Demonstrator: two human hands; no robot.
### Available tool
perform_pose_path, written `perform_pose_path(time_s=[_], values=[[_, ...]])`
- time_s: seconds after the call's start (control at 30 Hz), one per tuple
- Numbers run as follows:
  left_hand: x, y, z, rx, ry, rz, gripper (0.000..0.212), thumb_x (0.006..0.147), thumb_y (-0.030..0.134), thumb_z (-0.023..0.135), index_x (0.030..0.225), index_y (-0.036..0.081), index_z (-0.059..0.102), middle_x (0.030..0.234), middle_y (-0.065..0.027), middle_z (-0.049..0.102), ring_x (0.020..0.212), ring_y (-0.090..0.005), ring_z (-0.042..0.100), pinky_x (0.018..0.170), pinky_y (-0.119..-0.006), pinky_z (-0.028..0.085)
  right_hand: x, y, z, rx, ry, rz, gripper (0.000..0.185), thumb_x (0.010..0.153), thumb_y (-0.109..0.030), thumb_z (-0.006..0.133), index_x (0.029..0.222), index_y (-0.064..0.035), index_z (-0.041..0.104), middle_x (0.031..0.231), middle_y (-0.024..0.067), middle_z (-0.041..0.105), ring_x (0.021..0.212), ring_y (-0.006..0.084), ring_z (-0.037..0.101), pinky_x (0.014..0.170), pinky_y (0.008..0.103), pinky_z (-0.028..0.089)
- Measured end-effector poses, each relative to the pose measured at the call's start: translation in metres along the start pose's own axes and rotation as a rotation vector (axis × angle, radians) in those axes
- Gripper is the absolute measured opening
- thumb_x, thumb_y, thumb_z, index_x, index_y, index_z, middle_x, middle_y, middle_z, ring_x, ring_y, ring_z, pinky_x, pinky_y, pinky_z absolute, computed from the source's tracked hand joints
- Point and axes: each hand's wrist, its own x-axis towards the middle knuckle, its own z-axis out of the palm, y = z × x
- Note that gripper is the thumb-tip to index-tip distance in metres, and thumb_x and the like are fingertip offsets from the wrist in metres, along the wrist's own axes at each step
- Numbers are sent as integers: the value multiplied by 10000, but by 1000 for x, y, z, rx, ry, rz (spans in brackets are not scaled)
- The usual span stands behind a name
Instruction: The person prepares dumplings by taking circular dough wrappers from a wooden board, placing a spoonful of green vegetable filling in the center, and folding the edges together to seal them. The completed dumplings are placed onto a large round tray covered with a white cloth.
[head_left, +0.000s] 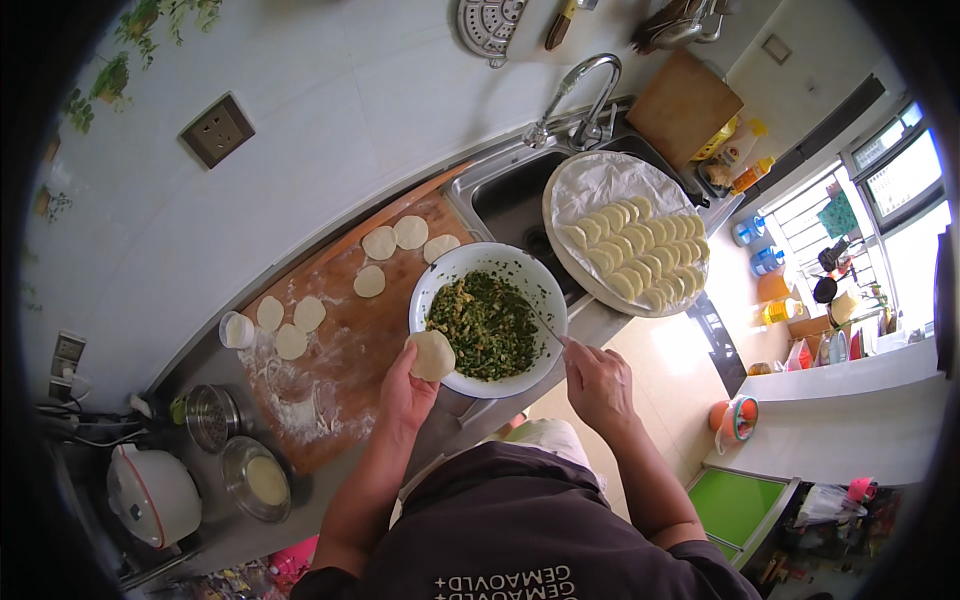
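A round dough wrapper (433, 356) lies flat on the fingers of my left hand (409, 392), held at the near left rim of a white enamel bowl (553, 296). Chopped green filling (480, 322) covers the bowl's bottom. My right hand (598, 379) grips the handle of a metal utensil (546, 324); its far end is down in the filling, so its shape is hidden. Several more wrappers (379, 243) are spread over a floured wooden board (337, 382). Folded dumplings (652, 259) stand in rows on a cloth-lined round tray (574, 180) at the right.
Behind the tray is a steel sink (517, 187) with a curved faucet (592, 82). A small cup of flour (237, 330) sits at the board's left edge. Steel bowls (256, 480) and a white rice cooker (154, 496) occupy the counter's left end. A cutting board (684, 109) leans at the back right.
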Motion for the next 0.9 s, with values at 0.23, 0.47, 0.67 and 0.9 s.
perform_pose_path(time_s=[0.23,0.47,0.67,0.9], values=[[-7,-5,18,65,45,27,236,949,171,521,1129,24,562,1105,-100,639,1016,-194,628,873,-325,526,-19,44,48,-160,-218,176,153,818,-133,488,825,-72,628,739,149,656,673,351,637,640,447,497],[-4,-14,14,72,53,49,256,948,180,520,1136,10,550,1118,-99,632,1026,-195,621,878,-327,518,-32,40,75,122,-266,369,200,829,-190,529,808,-55,675,763,200,650,732,379,638,667,450,500],[-1,-14,20,94,88,70,267,953,187,498,1148,13,551,1133,-95,629,1053,-203,610,909,-337,504,-29,54,70,761,-277,689,224,842,-131,580,941,32,699,644,43,609,590,136,532,589,287,449],[13,-30,30,166,128,55,297,956,213,492,1184,25,521,1175,-95,600,1082,-205,587,923,-349,489,-26,54,60,1126,-290,801,231,901,-116,561,994,66,669,544,-58,390,461,48,299,431,227,228]])
